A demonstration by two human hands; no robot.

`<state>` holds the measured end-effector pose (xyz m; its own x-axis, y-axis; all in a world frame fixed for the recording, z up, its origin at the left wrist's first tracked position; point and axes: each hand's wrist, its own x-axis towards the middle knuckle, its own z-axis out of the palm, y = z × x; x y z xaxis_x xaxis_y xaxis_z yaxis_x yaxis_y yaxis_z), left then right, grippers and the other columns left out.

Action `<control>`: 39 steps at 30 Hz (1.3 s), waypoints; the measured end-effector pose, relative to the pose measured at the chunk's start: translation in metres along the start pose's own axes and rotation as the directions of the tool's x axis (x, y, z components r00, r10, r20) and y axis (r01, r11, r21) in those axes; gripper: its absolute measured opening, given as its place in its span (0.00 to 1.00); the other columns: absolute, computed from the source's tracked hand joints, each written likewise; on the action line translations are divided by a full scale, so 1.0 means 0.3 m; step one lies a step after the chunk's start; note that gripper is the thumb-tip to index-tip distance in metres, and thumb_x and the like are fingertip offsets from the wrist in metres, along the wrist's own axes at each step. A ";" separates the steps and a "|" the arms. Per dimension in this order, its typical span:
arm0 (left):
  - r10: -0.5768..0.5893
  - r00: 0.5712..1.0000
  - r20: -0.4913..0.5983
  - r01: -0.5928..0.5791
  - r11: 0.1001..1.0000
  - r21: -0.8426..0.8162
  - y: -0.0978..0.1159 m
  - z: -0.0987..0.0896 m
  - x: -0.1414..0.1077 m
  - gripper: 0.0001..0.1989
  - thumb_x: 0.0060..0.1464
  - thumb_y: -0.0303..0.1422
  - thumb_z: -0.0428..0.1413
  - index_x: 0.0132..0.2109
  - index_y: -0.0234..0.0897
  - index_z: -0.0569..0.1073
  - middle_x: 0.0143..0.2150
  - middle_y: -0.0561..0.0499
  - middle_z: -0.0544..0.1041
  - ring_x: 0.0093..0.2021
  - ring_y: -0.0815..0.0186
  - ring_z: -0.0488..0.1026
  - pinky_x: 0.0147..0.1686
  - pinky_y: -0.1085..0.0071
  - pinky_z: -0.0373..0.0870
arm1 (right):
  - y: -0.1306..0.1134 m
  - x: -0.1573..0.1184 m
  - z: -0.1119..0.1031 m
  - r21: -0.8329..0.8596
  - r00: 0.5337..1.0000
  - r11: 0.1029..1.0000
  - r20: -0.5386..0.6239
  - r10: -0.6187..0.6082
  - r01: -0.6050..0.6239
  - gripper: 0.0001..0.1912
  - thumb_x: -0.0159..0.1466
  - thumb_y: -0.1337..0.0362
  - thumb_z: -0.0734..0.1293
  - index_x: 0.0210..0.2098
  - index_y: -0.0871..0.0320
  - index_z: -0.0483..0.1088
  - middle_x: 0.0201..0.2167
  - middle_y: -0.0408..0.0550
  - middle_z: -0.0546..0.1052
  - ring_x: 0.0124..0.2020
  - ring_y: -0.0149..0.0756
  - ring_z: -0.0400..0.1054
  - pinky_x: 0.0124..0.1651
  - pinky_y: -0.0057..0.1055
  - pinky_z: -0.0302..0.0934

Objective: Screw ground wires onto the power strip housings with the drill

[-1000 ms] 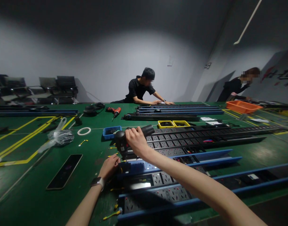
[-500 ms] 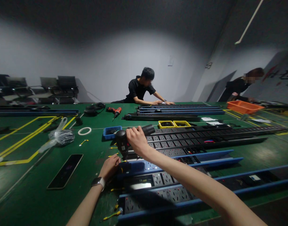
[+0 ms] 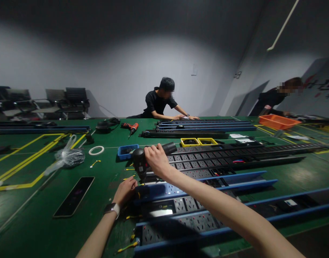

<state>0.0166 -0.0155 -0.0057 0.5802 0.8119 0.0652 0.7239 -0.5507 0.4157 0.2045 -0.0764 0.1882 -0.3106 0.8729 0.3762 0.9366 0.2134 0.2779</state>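
**Black plastic drill [image 3: 139, 161] in right hand [image 3: 156, 159], nose down at the strip ends**

Drill: matte body, rounded head, pale label on the side, thick cylindrical end poking out past the knuckles. Right hand clamped round it, fingers wrapped. Drill sits above the left ends of the power strips [image 3: 191, 203]; can't tell if the tip touches anything.

Left hand [image 3: 125, 190] just below the drill, fingers curled together by the strip ends. Can't tell if it's pinching something. Watch [image 3: 110, 207] on that wrist: dark glossy face, pale band.

Strips: long, straight, black, rows of slotted sockets, small red dots. Several have smooth raised blue edges. One near strip has a shiny dark window with glare. Thin yellow-green wires [image 3: 127, 247] stick out at the left ends.

Table [image 3: 32, 229]: green, slightly glossy. Left side: flat dark phone [image 3: 75, 196], crinkled clear bag [image 3: 70, 157], smooth white ring [image 3: 96, 147]. Small blue bin [image 3: 120, 157] just beyond the drill.
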 end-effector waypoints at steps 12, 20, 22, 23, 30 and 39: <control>-0.018 1.000 0.009 0.018 1.000 0.003 0.037 -0.038 -0.012 0.16 0.64 0.31 0.43 0.31 0.36 0.71 0.37 0.50 0.72 0.35 0.69 0.67 0.38 0.72 0.55 | 0.156 0.053 -0.127 0.214 0.863 0.961 0.438 -0.252 0.172 0.17 0.62 0.61 0.69 0.47 0.65 0.69 0.48 0.57 0.76 0.50 0.51 0.68 0.52 0.48 0.55; -0.030 0.999 0.037 0.030 1.000 -0.007 0.027 -0.031 -0.006 0.16 0.64 0.31 0.43 0.32 0.37 0.71 0.38 0.50 0.72 0.36 0.69 0.68 0.39 0.72 0.56 | 0.143 0.027 -0.082 0.196 0.935 0.976 0.319 -0.155 0.095 0.14 0.65 0.60 0.67 0.46 0.63 0.69 0.46 0.54 0.77 0.48 0.48 0.70 0.51 0.44 0.54; -0.029 0.999 0.032 0.029 1.000 0.004 0.029 -0.031 -0.007 0.16 0.65 0.32 0.43 0.32 0.37 0.71 0.38 0.49 0.72 0.36 0.69 0.68 0.38 0.72 0.55 | 0.126 0.022 -0.062 0.141 0.952 0.985 0.275 -0.136 0.100 0.16 0.64 0.59 0.67 0.46 0.64 0.68 0.45 0.55 0.77 0.47 0.49 0.70 0.52 0.46 0.54; -0.030 0.999 0.028 0.030 1.000 0.010 0.031 -0.031 -0.008 0.17 0.65 0.32 0.42 0.32 0.37 0.71 0.38 0.49 0.72 0.35 0.69 0.68 0.38 0.72 0.55 | 0.118 0.020 -0.052 0.102 0.956 0.988 0.258 -0.137 0.114 0.19 0.62 0.58 0.68 0.47 0.66 0.68 0.44 0.56 0.76 0.46 0.50 0.70 0.52 0.47 0.55; -0.033 0.999 0.007 0.032 0.999 0.037 0.039 -0.035 -0.008 0.18 0.65 0.33 0.41 0.31 0.37 0.71 0.37 0.49 0.71 0.35 0.68 0.67 0.38 0.71 0.55 | 0.067 -0.014 0.025 -0.071 0.996 0.994 0.045 -0.075 0.078 0.10 0.64 0.73 0.60 0.45 0.66 0.65 0.40 0.56 0.75 0.43 0.46 0.67 0.50 0.45 0.56; -0.024 1.000 0.003 0.024 0.999 0.025 0.041 -0.035 -0.014 0.16 0.64 0.32 0.43 0.32 0.36 0.73 0.38 0.49 0.72 0.36 0.68 0.68 0.39 0.71 0.57 | 0.028 -0.055 -0.002 -0.033 0.998 0.998 0.026 0.063 -0.062 0.11 0.68 0.74 0.54 0.43 0.64 0.66 0.39 0.57 0.75 0.42 0.47 0.68 0.51 0.46 0.57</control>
<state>0.0190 -0.0235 0.0087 0.5636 0.8244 0.0523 0.7468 -0.5356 0.3943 0.2173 -0.0892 0.1848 -0.2468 0.8958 0.3697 0.9481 0.1443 0.2835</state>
